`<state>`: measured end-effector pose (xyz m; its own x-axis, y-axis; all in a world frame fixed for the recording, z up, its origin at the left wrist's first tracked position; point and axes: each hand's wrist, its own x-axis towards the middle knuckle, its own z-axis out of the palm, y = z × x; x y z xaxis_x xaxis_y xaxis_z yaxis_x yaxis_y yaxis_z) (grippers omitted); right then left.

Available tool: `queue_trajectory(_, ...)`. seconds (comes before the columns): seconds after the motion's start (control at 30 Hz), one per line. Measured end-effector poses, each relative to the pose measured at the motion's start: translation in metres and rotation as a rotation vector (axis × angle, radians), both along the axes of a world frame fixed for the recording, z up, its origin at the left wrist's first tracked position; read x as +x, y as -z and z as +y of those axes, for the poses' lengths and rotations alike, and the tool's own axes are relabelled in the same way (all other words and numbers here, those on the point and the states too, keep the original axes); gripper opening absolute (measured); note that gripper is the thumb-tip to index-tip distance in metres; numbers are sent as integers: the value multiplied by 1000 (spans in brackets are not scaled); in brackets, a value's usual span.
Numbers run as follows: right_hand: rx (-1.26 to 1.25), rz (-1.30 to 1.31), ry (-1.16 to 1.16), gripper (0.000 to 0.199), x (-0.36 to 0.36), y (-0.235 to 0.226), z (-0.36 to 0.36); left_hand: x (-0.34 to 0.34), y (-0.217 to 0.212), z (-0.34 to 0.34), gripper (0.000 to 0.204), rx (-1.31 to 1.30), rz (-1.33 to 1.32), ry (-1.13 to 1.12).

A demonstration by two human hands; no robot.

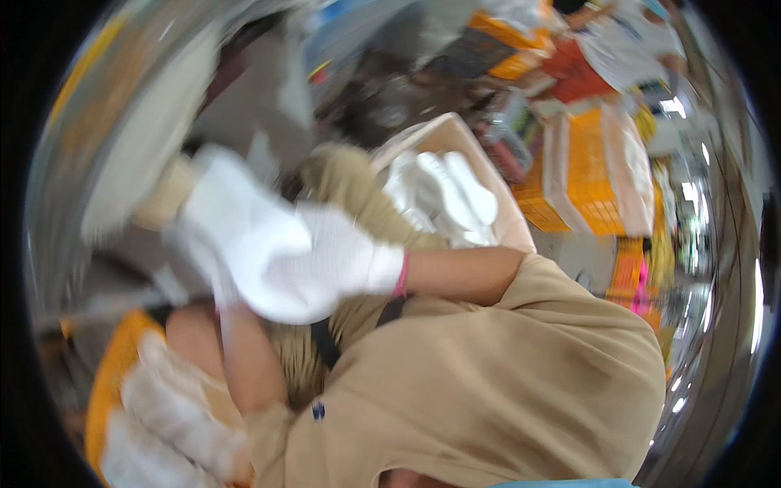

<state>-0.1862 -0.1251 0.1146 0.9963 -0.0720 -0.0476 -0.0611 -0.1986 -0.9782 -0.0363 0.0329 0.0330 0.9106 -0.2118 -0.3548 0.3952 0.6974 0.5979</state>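
Both my hands wear white knit gloves and are smeared by motion. Between them is a large white piece shaped like a shoe sole [244,220], slanting from upper left to lower right. Across its lower right part, my right hand [338,252] is closed on it, with a pink-edged cuff at the wrist. My left hand [194,254] lies along its left edge, and the piece partly hides its fingers. The upper end of the white piece comes close to a tan block [163,195]; whether they touch I cannot make out.
Several white sole-shaped pieces [460,191] lie in a lined box [508,215] beyond my right arm. An orange crate [110,382] with white-wrapped contents stands at lower left. More orange crates [590,175] stand at the right. A person [626,49] is at upper right.
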Motion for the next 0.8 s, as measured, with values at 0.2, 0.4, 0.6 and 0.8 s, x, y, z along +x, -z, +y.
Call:
queue_trajectory(0.2, 409, 241, 169, 47, 20, -20, 2, -2, -16, 10, 52, 124, -38, 5)
queue_trajectory(0.4, -272, 10, -255, 30, 32, 5, 10, -28, -14, 18, 53, 214, -67, -50)
queue_trajectory(0.6, 241, 552, 114, 50, -49, -1, -12, -50, -16, -7, 61, -316, 129, 14)
queue_trajectory(0.8, 212, 265, 32, 46, 30, -36, 32, -9, -41, 1, 61, 81, -114, -118)
